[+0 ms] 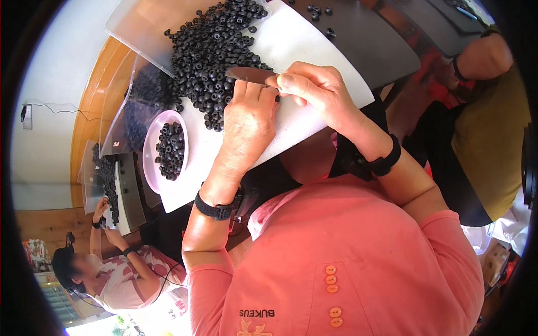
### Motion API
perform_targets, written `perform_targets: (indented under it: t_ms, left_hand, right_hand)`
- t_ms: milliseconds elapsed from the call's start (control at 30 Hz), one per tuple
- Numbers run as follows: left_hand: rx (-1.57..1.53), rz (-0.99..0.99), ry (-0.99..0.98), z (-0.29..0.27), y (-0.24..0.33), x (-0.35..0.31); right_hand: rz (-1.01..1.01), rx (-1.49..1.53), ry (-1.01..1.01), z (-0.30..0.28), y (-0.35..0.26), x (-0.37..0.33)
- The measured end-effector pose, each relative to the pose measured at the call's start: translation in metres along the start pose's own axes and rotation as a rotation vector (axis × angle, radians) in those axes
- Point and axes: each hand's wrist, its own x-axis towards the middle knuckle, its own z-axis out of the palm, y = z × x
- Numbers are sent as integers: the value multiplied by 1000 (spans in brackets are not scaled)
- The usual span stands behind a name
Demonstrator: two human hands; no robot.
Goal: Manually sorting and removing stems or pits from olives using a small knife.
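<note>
My left hand (248, 120) and my right hand (314, 89) meet over a white board (314, 39), both pinching a flat dark oval piece (249, 74). A big heap of small black rubber rings (216, 53) lies on the board just beyond my fingers. To the left stands a pink bowl (152, 148) holding several more black rings. Both wrists wear black bands.
Clear plastic bags (134, 106) with black rings lie at the board's left edge. A person in a patterned shirt (120, 274) works at lower left over another ring pile. Another person's arm (482, 53) and olive garment sit at the right, by a dark table (364, 39).
</note>
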Motion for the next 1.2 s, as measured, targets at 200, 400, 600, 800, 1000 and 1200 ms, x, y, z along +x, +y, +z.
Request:
perform_targets:
  t_ms: [200, 400, 600, 800, 1000, 1200]
  left_hand:
    - [-419, -234, 111, -14, 2, -14]
    - [-1312, -707, 185, -22, 7, -37]
    - [-1518, -725, 252, -15, 3, -44]
    - [-1683, -733, 321, -11, 1, -44]
    - [-1733, -717, 325, -5, -1, -47]
    - [-1707, -743, 337, -3, -1, -48]
  right_hand:
    - [-17, -21, 22, 2, 3, 0]
    - [-66, -332, 11, 10, 10, 5]
    - [-137, -607, 14, 16, 8, 6]
    - [-164, -711, 2, 17, 6, 6]
    - [-146, -726, -10, 18, 3, 7]
    - [-159, -778, -20, 19, 1, 6]
